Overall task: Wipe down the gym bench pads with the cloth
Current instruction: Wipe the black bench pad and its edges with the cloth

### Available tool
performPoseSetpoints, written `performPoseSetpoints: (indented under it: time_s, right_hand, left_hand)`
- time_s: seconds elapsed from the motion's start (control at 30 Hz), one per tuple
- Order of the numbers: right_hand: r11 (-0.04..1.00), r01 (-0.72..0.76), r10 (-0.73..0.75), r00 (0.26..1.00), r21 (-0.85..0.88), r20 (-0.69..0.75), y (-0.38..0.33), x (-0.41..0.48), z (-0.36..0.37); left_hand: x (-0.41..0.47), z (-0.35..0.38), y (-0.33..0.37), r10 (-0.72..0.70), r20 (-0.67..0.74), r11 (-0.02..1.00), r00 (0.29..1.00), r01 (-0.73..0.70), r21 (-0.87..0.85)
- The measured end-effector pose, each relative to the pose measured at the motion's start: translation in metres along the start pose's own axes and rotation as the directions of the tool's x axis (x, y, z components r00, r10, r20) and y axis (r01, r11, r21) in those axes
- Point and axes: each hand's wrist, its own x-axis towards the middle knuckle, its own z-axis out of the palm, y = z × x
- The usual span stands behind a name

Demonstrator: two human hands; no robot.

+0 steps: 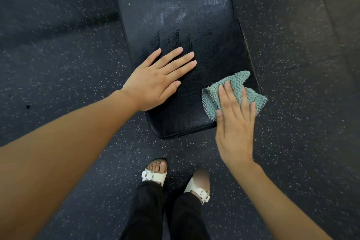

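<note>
nearest the cam: 2 white sandals (153, 175) under black trousers (148, 210), standing at the near end of the bench. just beyond, the right hand (235, 132) lay flat on the cloth (235, 79), fingers straight, pressing rather than clutching, so nothing was grasped. the teal cloth sat bunched on the near right corner of the bench pad (185, 31), w/ part of it spilling past the pad's right edge. a bit further in, the left hand (157, 82) rested palm-down on the pad's left side, fingers straight & slightly spread, holding nothing, prob. bracing. beyond both hands the pad showed a streaky, damp-looking sheen, so the far stretch looked done & the near end seemed the bit in hand. speckled rubber floor (58, 45) lay all round.

to do this step well: keep the palm flat so the whole cloth bears on the pad, sweep across to the left edge in overlapping passes, then take the rounded near corners & front seam, where grime prob. sits. lift the left hand so its patch gets wiped too. tuck in the overhang so it doesn't drag off the edge.

count: 2 hands, 1 cloth, 1 pad in view, 2 sandals.
</note>
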Motion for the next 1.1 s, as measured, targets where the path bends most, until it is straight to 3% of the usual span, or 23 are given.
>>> performPoseSetpoints:
  time_s: [0.17, 0.37, 0.7, 0.9, 1.1]
  right_hand:
    - [0.999, -0.022, 0.023, 1.000, 0.026, -0.019, -0.020, -0.015, 0.011]
    - [1.000, 0.012, -0.011, 0.998, -0.004, 0.054, -0.035, -0.026, 0.008]
    - [0.985, 0.107, -0.096, 0.992, -0.138, 0.085, -0.012, 0.037, -0.004]
    - [0.977, -0.198, 0.191, 0.978, -0.079, -0.089, -0.033, 0.060, 0.012]
    - [0.856, -0.517, 0.504, 0.843, -0.024, -0.189, -0.089, 0.050, 0.035]
  left_hand:
    - [-0.001, 0.002, 0.002, -0.024, -0.011, 1.000, 1.000, 0.024, 0.007]
    - [-0.002, -0.003, 0.006, -0.038, 0.003, 0.999, 0.999, 0.038, -0.010]
    - [0.000, -0.003, 0.001, 0.001, 0.007, 1.000, 1.000, -0.001, -0.017]
    - [0.003, -0.007, -0.006, 0.099, 0.047, 0.995, 0.994, -0.099, 0.009]
    - [0.010, -0.008, -0.021, 0.270, 0.094, 0.962, 0.958, -0.273, 0.024]
